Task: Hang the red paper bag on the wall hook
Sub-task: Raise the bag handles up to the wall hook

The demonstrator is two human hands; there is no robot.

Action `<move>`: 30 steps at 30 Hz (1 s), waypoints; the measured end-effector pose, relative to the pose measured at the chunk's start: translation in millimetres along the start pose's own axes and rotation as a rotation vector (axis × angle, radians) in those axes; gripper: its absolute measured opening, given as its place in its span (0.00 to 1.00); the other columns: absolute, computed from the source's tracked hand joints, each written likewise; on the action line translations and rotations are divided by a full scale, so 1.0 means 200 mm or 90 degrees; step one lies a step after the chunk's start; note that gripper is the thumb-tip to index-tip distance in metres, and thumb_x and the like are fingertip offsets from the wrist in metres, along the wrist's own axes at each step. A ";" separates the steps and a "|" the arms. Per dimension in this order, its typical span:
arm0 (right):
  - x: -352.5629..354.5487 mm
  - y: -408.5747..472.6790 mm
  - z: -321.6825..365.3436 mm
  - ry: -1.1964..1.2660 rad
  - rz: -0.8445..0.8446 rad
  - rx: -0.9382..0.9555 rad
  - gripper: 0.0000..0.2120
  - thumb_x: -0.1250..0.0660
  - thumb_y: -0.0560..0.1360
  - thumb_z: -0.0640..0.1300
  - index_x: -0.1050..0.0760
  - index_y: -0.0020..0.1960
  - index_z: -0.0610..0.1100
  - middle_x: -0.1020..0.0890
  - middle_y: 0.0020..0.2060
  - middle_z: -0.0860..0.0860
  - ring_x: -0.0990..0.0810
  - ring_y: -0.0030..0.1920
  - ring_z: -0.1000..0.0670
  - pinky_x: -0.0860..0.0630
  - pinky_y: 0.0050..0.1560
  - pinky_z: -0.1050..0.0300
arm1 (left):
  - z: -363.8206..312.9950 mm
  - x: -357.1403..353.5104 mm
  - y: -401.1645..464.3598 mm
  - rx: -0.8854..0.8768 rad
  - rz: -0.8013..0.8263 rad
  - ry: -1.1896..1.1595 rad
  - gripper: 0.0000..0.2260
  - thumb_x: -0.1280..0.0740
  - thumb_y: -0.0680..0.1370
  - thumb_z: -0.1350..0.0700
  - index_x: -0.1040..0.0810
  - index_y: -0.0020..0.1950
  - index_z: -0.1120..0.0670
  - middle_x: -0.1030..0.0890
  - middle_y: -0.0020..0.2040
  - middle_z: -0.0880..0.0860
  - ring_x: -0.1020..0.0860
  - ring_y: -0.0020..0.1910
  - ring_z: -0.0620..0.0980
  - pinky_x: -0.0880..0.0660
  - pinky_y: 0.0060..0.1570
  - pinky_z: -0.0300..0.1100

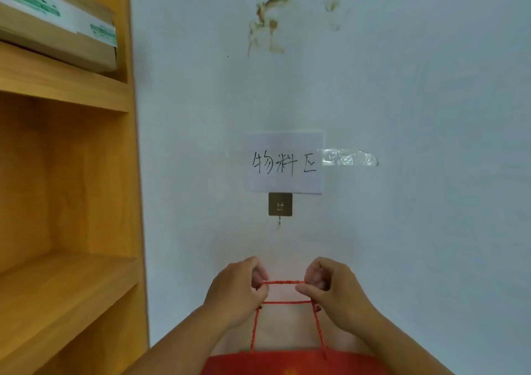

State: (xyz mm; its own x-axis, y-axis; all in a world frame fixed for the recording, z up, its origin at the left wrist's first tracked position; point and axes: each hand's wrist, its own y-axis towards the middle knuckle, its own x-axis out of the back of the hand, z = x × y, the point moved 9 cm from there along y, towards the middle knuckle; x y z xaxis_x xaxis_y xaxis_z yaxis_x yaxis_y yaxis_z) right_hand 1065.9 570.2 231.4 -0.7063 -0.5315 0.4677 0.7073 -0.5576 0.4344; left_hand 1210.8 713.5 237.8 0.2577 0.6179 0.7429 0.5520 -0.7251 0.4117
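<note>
Head view: both hands — left hand, right hand — pinch the red paper bag's cord handle below the wall hook; the paper sign above reads "物料区".

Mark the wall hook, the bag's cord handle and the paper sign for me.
wall hook [280,204]: head view, square metal plate.
cord handle [283,282]: head view, top span between hands.
paper sign [284,162]: head view, sheet's middle.

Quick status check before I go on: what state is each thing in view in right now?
Red paper bag: below the hook, not hung, held up by its handles.
Cord handles: stretched taut between both hands.
Left hand: pinching the cord.
Right hand: pinching the cord.
Wall hook: empty.
Paper sign: taped flat above the hook.
</note>
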 end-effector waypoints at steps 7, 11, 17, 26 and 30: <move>-0.01 0.39 -0.04 -0.035 -0.134 -0.014 0.07 0.19 0.72 0.43 0.15 0.40 0.51 0.14 0.33 0.51 0.16 0.36 0.43 0.16 0.39 0.50 | 0.10 -0.01 0.46 -0.062 0.014 -0.144 0.06 0.27 0.77 0.56 0.20 0.46 0.45 0.16 0.42 0.44 0.18 0.42 0.43 0.18 0.48 0.40; -0.02 0.58 -0.05 -0.013 -0.178 -0.017 0.07 0.19 0.72 0.40 0.15 0.38 0.47 0.17 0.26 0.53 0.19 0.30 0.48 0.21 0.32 0.59 | 0.14 0.00 0.67 -0.089 -0.004 -0.215 0.07 0.26 0.76 0.56 0.19 0.45 0.44 0.16 0.40 0.45 0.18 0.41 0.42 0.18 0.45 0.40; 0.03 0.83 -0.03 -0.009 -0.220 0.026 0.06 0.20 0.72 0.40 0.15 0.39 0.47 0.17 0.31 0.50 0.24 0.31 0.56 0.24 0.34 0.62 | 0.15 0.06 0.89 -0.107 -0.113 -0.230 0.07 0.25 0.75 0.56 0.19 0.45 0.45 0.16 0.41 0.44 0.19 0.42 0.40 0.18 0.46 0.40; -0.01 0.96 -0.15 -0.100 -0.165 0.039 0.10 0.21 0.73 0.40 0.17 0.37 0.50 0.16 0.33 0.52 0.22 0.32 0.59 0.25 0.35 0.67 | 0.21 -0.04 0.93 -0.063 -0.145 -0.138 0.05 0.24 0.74 0.53 0.18 0.43 0.45 0.16 0.37 0.43 0.19 0.38 0.41 0.17 0.41 0.44; -0.04 0.94 -0.17 -0.107 -0.147 0.050 0.06 0.21 0.73 0.39 0.15 0.40 0.47 0.14 0.35 0.51 0.19 0.35 0.54 0.24 0.37 0.66 | 0.26 -0.09 0.90 -0.046 -0.130 -0.131 0.05 0.24 0.75 0.52 0.18 0.43 0.46 0.16 0.37 0.43 0.19 0.38 0.42 0.16 0.42 0.46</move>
State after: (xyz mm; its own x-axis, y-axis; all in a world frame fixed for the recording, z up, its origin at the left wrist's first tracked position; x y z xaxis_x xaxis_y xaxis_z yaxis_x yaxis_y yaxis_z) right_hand 1204.0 447.8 283.5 -0.8381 -0.2797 0.4684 0.5339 -0.5966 0.5991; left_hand 1346.7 587.3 271.8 0.3068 0.7968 0.5206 0.5527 -0.5944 0.5841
